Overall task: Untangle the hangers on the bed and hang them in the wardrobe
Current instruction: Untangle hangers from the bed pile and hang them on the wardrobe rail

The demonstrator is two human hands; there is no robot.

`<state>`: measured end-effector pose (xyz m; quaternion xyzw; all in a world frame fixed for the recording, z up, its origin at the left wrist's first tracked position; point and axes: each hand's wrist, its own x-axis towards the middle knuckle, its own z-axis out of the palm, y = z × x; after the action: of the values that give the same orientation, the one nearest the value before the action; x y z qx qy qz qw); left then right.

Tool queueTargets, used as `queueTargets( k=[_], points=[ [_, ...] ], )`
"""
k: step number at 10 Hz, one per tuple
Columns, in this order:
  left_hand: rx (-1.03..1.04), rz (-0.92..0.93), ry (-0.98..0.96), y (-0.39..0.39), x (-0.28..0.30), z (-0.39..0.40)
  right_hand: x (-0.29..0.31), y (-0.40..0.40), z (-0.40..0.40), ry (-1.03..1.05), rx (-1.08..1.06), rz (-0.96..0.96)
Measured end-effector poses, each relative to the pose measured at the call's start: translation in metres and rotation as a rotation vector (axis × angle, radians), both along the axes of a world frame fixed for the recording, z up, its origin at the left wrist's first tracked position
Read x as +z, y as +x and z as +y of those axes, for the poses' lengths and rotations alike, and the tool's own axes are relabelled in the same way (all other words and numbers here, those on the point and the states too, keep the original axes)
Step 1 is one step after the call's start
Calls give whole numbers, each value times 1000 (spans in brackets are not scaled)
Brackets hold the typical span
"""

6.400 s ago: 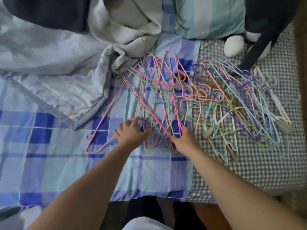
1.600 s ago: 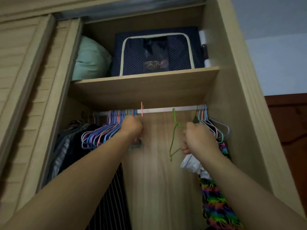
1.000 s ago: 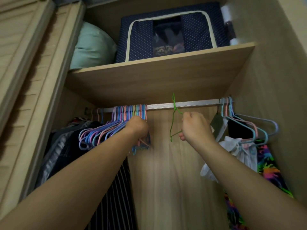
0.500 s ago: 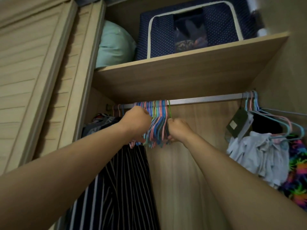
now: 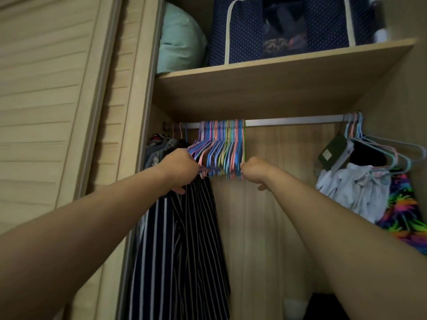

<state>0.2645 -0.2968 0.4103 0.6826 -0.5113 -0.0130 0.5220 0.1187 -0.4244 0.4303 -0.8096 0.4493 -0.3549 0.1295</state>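
Observation:
A tight bunch of several pastel wire hangers (image 5: 223, 146) hangs on the metal wardrobe rail (image 5: 291, 122), left of its middle. A green hanger (image 5: 244, 144) is the outermost one on the bunch's right side. My left hand (image 5: 180, 168) grips the lower bars at the bunch's left side. My right hand (image 5: 254, 169) has its fingers curled at the bunch's right lower edge, against the green hanger. The bed is out of view.
A striped dark garment (image 5: 182, 239) hangs below my left hand. Several hangers with clothes (image 5: 369, 181) fill the rail's right end. Above, a wooden shelf (image 5: 277, 84) carries a navy storage box (image 5: 288, 26) and a teal pillow (image 5: 180, 40). A slatted sliding door (image 5: 57, 100) stands left.
The green hanger went from the rail's middle leftward into the bunch, pushed by my right hand. My left hand stayed on the bunch. The camera turned left.

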Motion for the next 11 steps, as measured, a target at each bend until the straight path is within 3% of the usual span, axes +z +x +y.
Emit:
queueTargets(
  k=[2, 4, 5, 6, 8, 9, 11],
  points=[
    [72, -43, 46, -22, -20, 50, -17, -28, 34, 134, -18, 186],
    [230, -22, 58, -60, -64, 137, -47, -44, 102, 112, 160, 281],
    [282, 60, 102, -86, -112, 189, -98, -48, 165, 134, 313, 333],
    [405, 21, 194, -107, -164, 235, -149, -43, 219, 190, 482, 491],
    [544, 111, 273, -146, -252, 360, -248, -45, 360, 230, 753, 389],
    [675, 194, 370, -168, -322, 463, -318, -49, 447, 310, 957, 374],
    [902, 532, 488, -216, -448, 672, -441, -49, 614, 411, 1230, 591]
  ],
)
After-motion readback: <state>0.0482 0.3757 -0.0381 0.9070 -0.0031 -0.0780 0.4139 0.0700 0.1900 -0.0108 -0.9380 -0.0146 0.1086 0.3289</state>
